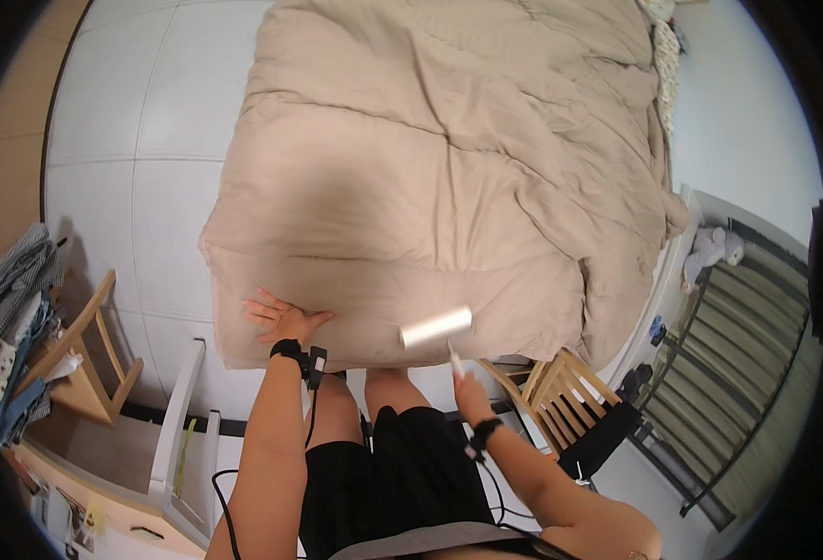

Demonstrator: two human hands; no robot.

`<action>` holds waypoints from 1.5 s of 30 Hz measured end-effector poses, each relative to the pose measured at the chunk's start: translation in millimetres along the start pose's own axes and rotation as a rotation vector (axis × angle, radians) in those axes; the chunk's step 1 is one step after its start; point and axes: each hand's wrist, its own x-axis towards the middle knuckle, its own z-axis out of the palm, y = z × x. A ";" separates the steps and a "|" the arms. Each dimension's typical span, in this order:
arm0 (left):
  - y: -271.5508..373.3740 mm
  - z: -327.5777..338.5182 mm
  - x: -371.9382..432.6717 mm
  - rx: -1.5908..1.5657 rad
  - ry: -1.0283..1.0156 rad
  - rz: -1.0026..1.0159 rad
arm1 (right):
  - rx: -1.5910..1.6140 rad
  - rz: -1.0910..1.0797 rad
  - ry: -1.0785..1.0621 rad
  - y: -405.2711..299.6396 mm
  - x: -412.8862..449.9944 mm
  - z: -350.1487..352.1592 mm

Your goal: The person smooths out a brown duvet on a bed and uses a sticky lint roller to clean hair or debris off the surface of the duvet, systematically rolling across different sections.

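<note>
A beige comforter (355, 182) covers the bed before me, with folds and wrinkles mostly at its right side. My left hand (287, 320) lies with spread fingers on its near left part, holding nothing. In my right hand (471, 395) is the handle of a lint roller (437, 327), gripped beyond the bed's near edge. The roller's white cylinder is over the near part of the comforter; whether it touches the fabric is not clear. Both wrists wear black straps with cables.
A wooden slatted chair (569, 399) stands at the near right, beside a metal rack (726, 364) with a plush toy (712, 255) on top. Clothes (16, 329) hang over a wooden chair (96, 364) at left. A desk with an open-framed side stands at the near left. Cables hang near my legs.
</note>
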 end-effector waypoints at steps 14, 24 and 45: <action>15.0 -0.5 -31.4 -0.001 0.147 0.038 | 0.666 -0.058 0.450 -53.5 65.1 -106.5; -27.3 -41.5 -16.2 0.034 0.675 0.734 | 0.507 -0.112 0.761 -76.4 170.3 -123.8; 7.0 -69.2 -50.4 0.694 0.256 0.917 | 0.486 -0.205 0.411 29.0 30.2 -79.3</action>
